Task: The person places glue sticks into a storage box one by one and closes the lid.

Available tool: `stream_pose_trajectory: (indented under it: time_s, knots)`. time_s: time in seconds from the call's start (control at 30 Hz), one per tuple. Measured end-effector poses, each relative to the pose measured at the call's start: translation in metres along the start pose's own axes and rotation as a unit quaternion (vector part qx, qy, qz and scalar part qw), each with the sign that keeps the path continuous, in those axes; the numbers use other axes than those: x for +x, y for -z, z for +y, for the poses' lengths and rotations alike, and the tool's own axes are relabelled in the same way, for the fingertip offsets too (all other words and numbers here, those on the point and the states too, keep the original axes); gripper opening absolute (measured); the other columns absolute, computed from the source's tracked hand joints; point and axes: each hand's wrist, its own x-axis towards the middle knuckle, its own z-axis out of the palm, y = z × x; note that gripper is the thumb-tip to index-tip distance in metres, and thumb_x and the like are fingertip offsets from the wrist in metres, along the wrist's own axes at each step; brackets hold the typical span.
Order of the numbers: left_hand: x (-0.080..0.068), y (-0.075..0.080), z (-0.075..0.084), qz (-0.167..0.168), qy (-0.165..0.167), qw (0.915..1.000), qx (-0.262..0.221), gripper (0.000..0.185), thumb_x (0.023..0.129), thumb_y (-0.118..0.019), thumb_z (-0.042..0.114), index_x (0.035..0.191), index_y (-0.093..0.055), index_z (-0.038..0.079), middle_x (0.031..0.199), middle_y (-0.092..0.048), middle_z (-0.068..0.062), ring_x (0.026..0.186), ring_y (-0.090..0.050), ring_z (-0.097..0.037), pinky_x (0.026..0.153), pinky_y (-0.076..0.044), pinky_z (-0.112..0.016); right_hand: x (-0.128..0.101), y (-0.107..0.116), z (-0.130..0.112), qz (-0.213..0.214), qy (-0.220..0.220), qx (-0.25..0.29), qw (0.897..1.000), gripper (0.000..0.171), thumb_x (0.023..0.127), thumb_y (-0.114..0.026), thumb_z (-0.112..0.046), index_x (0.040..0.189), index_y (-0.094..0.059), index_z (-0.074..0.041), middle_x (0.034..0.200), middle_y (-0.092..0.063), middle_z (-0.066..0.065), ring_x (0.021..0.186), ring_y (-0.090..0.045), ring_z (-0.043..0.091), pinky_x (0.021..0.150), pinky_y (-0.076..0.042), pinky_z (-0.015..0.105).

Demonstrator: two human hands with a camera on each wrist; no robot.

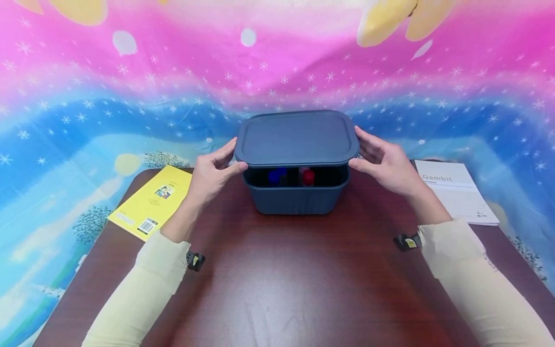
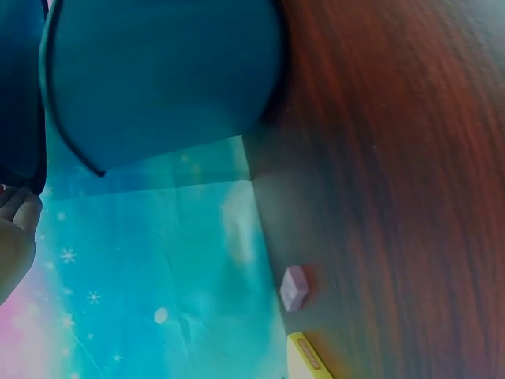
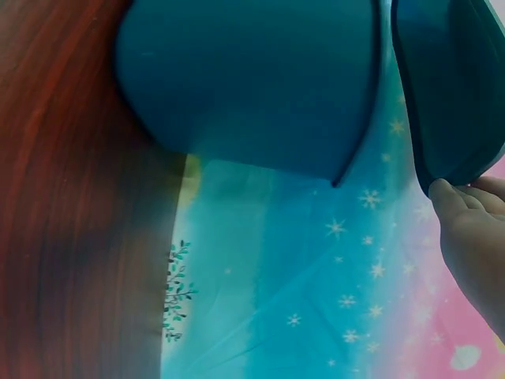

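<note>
On the brown table (image 1: 277, 289), flanked by a yellow book (image 1: 151, 202) and a white booklet (image 1: 457, 193), a blue box (image 1: 296, 193) sits open enough to show small bottles (image 1: 308, 177), because its lid (image 1: 297, 137) hovers just above the rim, pinched at either end between the curled fingers and thumb of the left hand (image 1: 212, 171) and right hand (image 1: 383, 161).

The white booklet (image 1: 455, 193) reads "Gambit"; the yellow book (image 1: 151, 202) bears a barcode.
</note>
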Motion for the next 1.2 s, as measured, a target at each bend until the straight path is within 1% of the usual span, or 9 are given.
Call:
stream_pose_trajectory:
  time_s: [0.13,0.2,0.4,0.53,0.7,0.8,0.97,1.07,1.2]
  knots:
    - [-0.002,0.000,-0.007,-0.006,0.007,0.9999,0.013,0.060,0.087,-0.081,0.015,0.142,-0.056,0.008,0.148,-0.053,-0.006,0.134,-0.054,-0.020,0.101,-0.048,-0.029,-0.001,-0.003,0.006,-0.011,-0.005,0.005,1.000,0.073,0.095,-0.073,-0.011,0.158,-0.036,-0.015,0.160,-0.037,0.008,0.142,-0.042,0.027,0.105,-0.043,0.023]
    - [-0.003,0.000,-0.009,-0.007,0.012,0.9998,0.012,0.060,0.087,-0.081,0.013,0.142,-0.056,0.007,0.149,-0.053,-0.006,0.133,-0.054,-0.021,0.101,-0.048,-0.030,-0.002,-0.004,0.009,-0.015,-0.005,0.001,1.000,0.073,0.096,-0.072,-0.012,0.158,-0.035,-0.015,0.161,-0.036,0.008,0.142,-0.042,0.027,0.105,-0.043,0.025]
    - [-0.005,-0.002,-0.015,-0.013,0.027,0.9991,0.029,0.063,0.087,-0.082,0.018,0.143,-0.055,0.009,0.150,-0.052,-0.004,0.135,-0.052,-0.018,0.102,-0.048,-0.039,-0.005,-0.005,0.017,-0.030,-0.018,-0.012,0.999,0.073,0.097,-0.072,-0.014,0.159,-0.034,-0.015,0.162,-0.034,0.006,0.143,-0.041,0.028,0.106,-0.042,0.025]
    - [-0.008,-0.001,-0.019,-0.012,0.039,0.9967,0.071,0.068,0.084,-0.085,0.028,0.144,-0.055,0.015,0.149,-0.053,0.001,0.141,-0.044,-0.013,0.110,-0.043,-0.041,-0.006,-0.008,0.023,-0.040,-0.021,-0.016,0.999,0.074,0.097,-0.072,-0.014,0.159,-0.032,-0.014,0.162,-0.034,0.006,0.144,-0.040,0.028,0.107,-0.042,0.026]
    - [-0.011,-0.001,-0.024,-0.011,0.046,0.9911,0.124,0.072,0.081,-0.086,0.037,0.144,-0.056,0.020,0.147,-0.054,0.005,0.143,-0.040,-0.012,0.116,-0.034,-0.042,-0.008,-0.011,0.029,-0.052,-0.018,-0.012,0.998,0.076,0.097,-0.071,-0.012,0.160,-0.030,-0.011,0.162,-0.032,0.007,0.145,-0.039,0.029,0.109,-0.040,0.035]
    - [-0.012,0.000,-0.025,-0.014,0.050,0.9893,0.136,0.073,0.081,-0.087,0.039,0.145,-0.056,0.020,0.147,-0.054,0.005,0.144,-0.039,-0.013,0.117,-0.033,-0.045,-0.009,-0.013,0.032,-0.054,-0.018,-0.016,0.998,0.077,0.096,-0.072,-0.012,0.160,-0.029,-0.010,0.163,-0.031,0.008,0.145,-0.038,0.030,0.110,-0.039,0.035]
    - [-0.014,-0.001,-0.026,-0.020,0.068,0.9875,0.141,0.077,0.079,-0.086,0.045,0.146,-0.055,0.022,0.148,-0.054,0.007,0.145,-0.039,-0.013,0.118,-0.032,-0.046,-0.011,-0.015,0.037,-0.060,-0.021,-0.023,0.998,0.078,0.096,-0.073,-0.013,0.160,-0.029,-0.009,0.163,-0.030,0.009,0.146,-0.036,0.030,0.110,-0.039,0.031]
    - [-0.016,-0.001,-0.029,-0.020,0.073,0.9866,0.145,0.079,0.079,-0.086,0.047,0.146,-0.055,0.022,0.147,-0.054,0.007,0.144,-0.039,-0.013,0.117,-0.032,-0.047,-0.011,-0.017,0.041,-0.065,-0.024,-0.018,0.997,0.078,0.096,-0.073,-0.013,0.160,-0.029,-0.009,0.164,-0.029,0.009,0.146,-0.035,0.029,0.111,-0.037,0.035]
    - [-0.019,-0.001,-0.033,-0.019,0.071,0.9833,0.167,0.078,0.078,-0.086,0.048,0.146,-0.055,0.024,0.146,-0.056,0.006,0.143,-0.041,-0.015,0.116,-0.034,-0.050,-0.011,-0.019,0.045,-0.072,-0.029,-0.006,0.997,0.078,0.096,-0.072,-0.012,0.160,-0.028,-0.008,0.164,-0.028,0.009,0.147,-0.034,0.029,0.112,-0.036,0.040]
